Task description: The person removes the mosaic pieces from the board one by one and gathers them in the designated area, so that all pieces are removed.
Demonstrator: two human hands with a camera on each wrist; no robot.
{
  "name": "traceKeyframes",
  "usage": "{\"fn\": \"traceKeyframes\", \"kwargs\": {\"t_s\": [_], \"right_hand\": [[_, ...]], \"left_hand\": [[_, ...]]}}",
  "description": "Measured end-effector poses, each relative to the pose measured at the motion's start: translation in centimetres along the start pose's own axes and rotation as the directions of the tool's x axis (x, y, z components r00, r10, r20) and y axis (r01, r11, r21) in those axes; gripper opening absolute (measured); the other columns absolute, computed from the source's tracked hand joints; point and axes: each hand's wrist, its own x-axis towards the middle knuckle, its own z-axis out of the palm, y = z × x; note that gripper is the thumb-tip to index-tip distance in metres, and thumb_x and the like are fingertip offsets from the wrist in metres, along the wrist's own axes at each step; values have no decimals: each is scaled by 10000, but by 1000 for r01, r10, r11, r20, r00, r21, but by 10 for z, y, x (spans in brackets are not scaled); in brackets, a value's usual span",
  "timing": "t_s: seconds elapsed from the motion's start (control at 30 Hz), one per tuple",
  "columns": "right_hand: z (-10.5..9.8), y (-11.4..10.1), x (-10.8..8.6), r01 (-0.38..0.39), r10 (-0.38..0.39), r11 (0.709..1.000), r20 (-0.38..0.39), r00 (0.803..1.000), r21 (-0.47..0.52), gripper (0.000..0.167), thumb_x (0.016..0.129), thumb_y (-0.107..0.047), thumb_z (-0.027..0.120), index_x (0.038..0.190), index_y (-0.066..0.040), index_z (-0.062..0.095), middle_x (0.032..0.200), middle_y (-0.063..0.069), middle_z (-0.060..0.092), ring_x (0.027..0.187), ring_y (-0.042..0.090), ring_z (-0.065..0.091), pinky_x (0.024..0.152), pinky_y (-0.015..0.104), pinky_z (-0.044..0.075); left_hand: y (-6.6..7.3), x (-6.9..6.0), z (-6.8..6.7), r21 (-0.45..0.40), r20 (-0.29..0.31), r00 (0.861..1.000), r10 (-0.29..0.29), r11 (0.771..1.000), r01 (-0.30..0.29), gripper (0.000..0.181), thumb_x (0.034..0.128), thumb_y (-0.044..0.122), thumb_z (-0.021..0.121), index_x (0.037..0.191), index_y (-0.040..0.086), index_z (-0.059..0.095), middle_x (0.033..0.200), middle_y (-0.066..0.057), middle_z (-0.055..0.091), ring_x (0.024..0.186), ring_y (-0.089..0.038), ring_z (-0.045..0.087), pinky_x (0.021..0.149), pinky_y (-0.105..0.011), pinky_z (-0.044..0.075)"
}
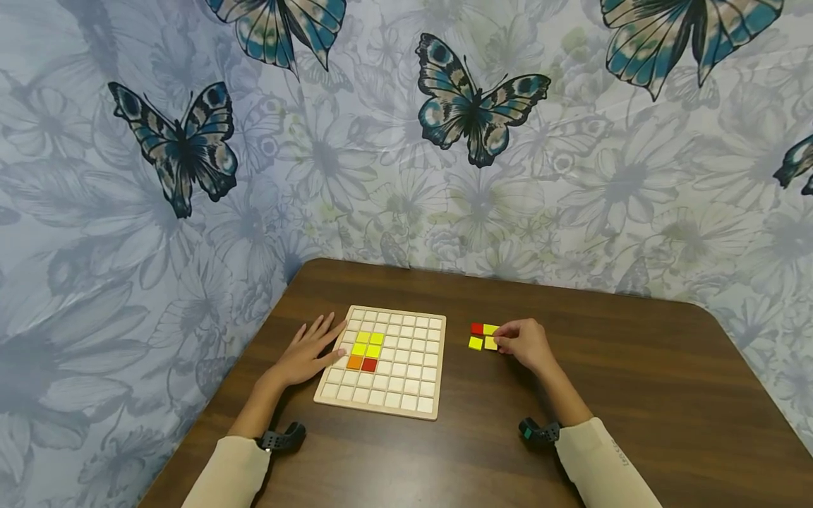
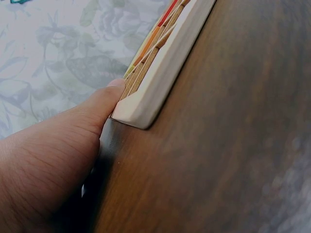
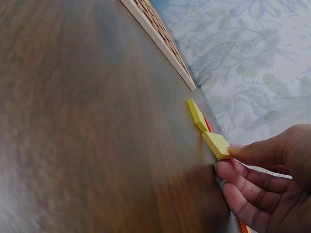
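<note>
A pale wooden board (image 1: 406, 415) with a grid of square cells lies on the table. Several yellow tiles (image 1: 361, 338), an orange tile (image 1: 354, 362) and a red tile (image 1: 369, 365) sit in its left half. My left hand (image 1: 307, 358) rests with spread fingers along the board's left edge, its thumb (image 2: 109, 99) touching the rim. To the right of the board, my right hand (image 1: 526, 343) pinches a yellow tile (image 3: 217, 144) between thumb and fingers. Beside it lie another yellow tile (image 1: 475, 343), a red tile (image 1: 477, 328) and a further yellow one (image 1: 490, 329).
The brown wooden table (image 1: 635, 367) has rounded far corners and stands against walls covered with butterfly and flower patterns. In the right wrist view, a bit of green and an orange edge (image 3: 243, 226) show partly behind the right fingers.
</note>
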Motion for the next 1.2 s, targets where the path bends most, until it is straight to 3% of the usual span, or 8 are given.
{"fn": "traceKeyframes", "kwargs": {"t_s": [0.87, 1.2], "right_hand": [[1, 1, -4, 17, -17, 1000, -3, 1000, -10, 104, 885, -14, 773, 956, 62, 766, 858, 158, 739, 632, 177, 703, 599, 266, 597], [0, -18, -9, 75, -76, 996, -5, 997, -53, 131, 905, -68, 769, 987, 34, 774, 915, 161, 749, 688, 228, 729, 613, 274, 594]], "left_hand": [[-4, -2, 2, 5, 3, 1000, 8, 1000, -8, 707, 1043, 484, 521, 1630, 181, 266, 1681, -188, 132, 1541, -435, 58, 1185, -663, -30], [-3, -3, 4, 9, 7, 1000, -3, 1000, 3, 711, 1045, 496, 509, 1633, 193, 252, 1687, -171, 120, 1548, -412, 46, 1190, -655, -33]]}}
